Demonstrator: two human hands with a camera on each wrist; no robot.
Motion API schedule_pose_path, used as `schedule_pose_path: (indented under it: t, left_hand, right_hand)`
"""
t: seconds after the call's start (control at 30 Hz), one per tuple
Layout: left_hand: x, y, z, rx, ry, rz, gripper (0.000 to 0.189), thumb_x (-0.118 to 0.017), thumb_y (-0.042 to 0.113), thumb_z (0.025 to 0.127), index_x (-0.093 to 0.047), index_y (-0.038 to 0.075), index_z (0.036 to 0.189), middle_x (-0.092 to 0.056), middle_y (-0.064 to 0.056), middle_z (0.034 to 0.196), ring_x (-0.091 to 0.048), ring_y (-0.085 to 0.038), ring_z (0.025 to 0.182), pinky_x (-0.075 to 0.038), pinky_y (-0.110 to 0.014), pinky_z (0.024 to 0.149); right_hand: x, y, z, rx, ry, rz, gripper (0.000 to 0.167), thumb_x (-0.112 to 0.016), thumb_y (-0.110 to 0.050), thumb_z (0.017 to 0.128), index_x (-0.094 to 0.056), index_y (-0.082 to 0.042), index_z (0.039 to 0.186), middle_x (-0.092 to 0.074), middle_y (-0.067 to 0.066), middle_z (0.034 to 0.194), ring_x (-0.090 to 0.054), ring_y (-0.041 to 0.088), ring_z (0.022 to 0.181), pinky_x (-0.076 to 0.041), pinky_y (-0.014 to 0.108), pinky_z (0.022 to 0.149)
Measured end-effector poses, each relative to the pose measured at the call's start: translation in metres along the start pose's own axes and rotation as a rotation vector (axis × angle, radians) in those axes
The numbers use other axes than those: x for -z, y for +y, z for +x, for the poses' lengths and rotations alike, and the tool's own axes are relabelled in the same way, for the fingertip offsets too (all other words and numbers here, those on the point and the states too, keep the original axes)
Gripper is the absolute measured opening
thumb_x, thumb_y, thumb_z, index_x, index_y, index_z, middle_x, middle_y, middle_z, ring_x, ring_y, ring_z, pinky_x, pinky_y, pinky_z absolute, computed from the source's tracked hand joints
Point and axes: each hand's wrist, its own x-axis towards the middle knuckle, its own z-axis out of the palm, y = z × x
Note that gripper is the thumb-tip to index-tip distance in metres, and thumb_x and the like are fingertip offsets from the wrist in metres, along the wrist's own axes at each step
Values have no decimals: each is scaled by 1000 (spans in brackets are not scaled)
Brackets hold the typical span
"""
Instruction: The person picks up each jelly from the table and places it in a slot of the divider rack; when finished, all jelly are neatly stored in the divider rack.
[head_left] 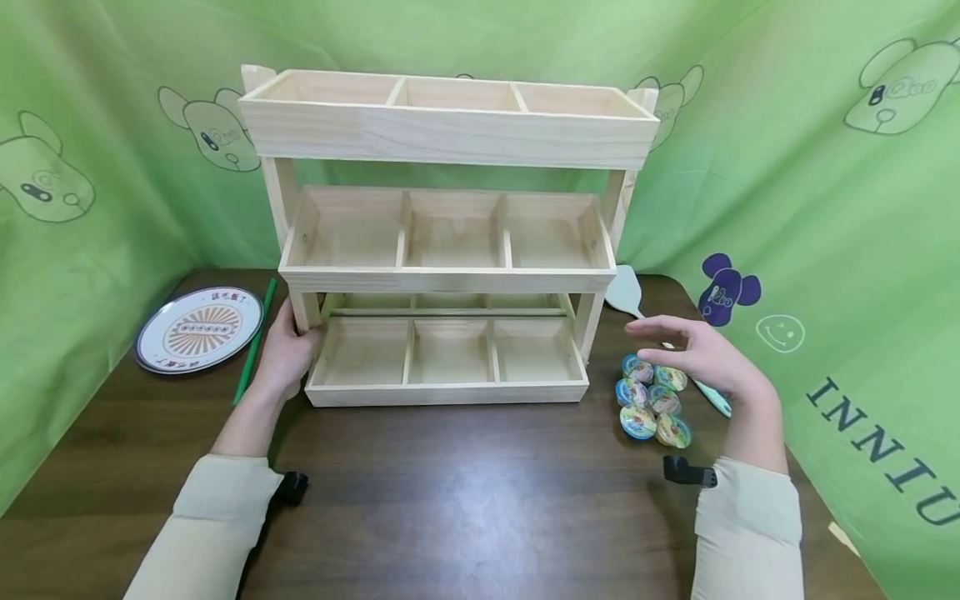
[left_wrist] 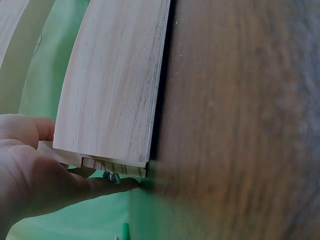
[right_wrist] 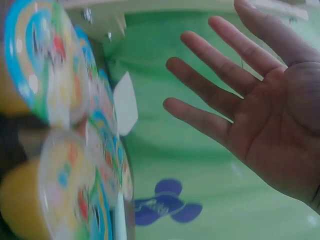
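A three-tier wooden shelf rack (head_left: 450, 282) stands on the table, each tier split into three compartments. My left hand (head_left: 287, 354) grips the rack low on its left side, by the post and the bottom tier; the left wrist view has the same hand (left_wrist: 40, 175) at the tray's end, near a small metal bolt. Several small jelly cups (head_left: 651, 400) with colourful lids cluster right of the rack. Over them hovers my right hand (head_left: 697, 354), apart from the cups. In the right wrist view its fingers (right_wrist: 215, 90) are spread and hold nothing.
White plates (head_left: 201, 329) with a printed pattern lie at the left, beside a long green stick (head_left: 255, 342). Behind the cups lies a spatula (head_left: 624, 292) with a pale head. Green printed cloth (head_left: 840, 208) hangs around the brown table (head_left: 465, 500).
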Motion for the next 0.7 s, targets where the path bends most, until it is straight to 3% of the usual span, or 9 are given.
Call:
schedule_pose_path:
  t: [0.13,0.27,0.53,0.7]
  left_hand:
    - [1,-3,2,-5,-55,-11,84,-47,-11,93,-8,11,164,-25,-25,161,-26,-42,144,-24,-61,115]
    - [4,-8,2,3,-93,-16,86,-47,-14,90,-5,6,162,-23,-28,161,-23,-41,146,-21,-59,117]
    - [5,-13,1,25,-138,21,81,-47,-7,95,-3,3,161,-20,-27,162,-23,-40,145,-25,-59,115]
    - [6,-15,0,31,-157,27,81,-47,-4,97,1,6,162,-17,-26,163,-22,-42,145,-26,-61,113]
  right_hand:
    - [7,15,-9,-34,12,72,45,-71,-15,96,-60,-6,139,-65,0,133,-58,7,121,-46,15,94]
    - [13,29,-16,-48,47,54,45,-72,-16,96,-61,-6,138,-65,-4,131,-57,0,119,-45,13,94]
    - [19,54,-30,-60,44,85,50,-73,-13,95,-56,-2,141,-59,-19,131,-57,-6,116,-45,12,91]
    - [19,66,-35,-98,13,119,55,-73,-14,95,-52,0,144,-58,0,141,-54,7,126,-43,13,96]
